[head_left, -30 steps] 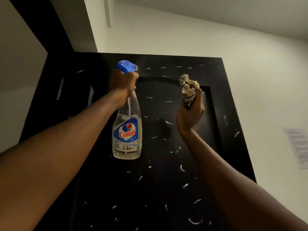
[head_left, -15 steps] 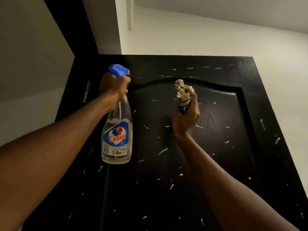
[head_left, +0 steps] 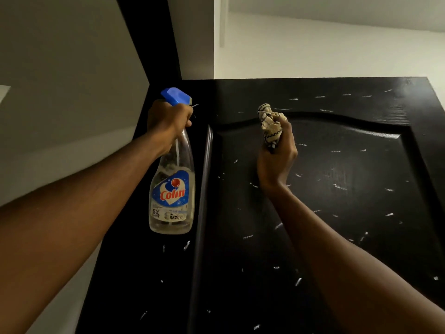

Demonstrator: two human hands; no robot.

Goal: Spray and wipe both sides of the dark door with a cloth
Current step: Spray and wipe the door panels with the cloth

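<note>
1. The dark door (head_left: 349,201) fills the middle and right of the view, seen from below, its top edge meeting a pale wall (head_left: 313,51) at the far end.
2. The door has a sunken panel with an arched top, and a glossy moulding runs down the panel's left side.
3. Short white streaks (head_left: 339,186) are scattered over the door, on the panel and on the flat border around it.
4. The left hand (head_left: 168,119) is curled round the neck of a spray bottle (head_left: 173,189), just under its blue spray head (head_left: 175,95).
5. The bottle is clear plastic with a blue label reading "Colin". It hangs upright in front of the door's left border, and its nozzle points right, towards the door.
6. The right hand (head_left: 277,160) is clenched on a bunched cloth (head_left: 271,126), cream with dark wavy lines, which sticks out above the fist.
7. The cloth sits at the arched top edge of the panel, left of the door's middle. Whether it touches the surface cannot be told.
8. The two hands are well apart, the bottle on the left and the cloth on the right, both arms reaching up from the near corners.
9. A dark door frame (head_left: 149,44) slants up on the far left, with a grey wall (head_left: 60,92) beside it.
</note>
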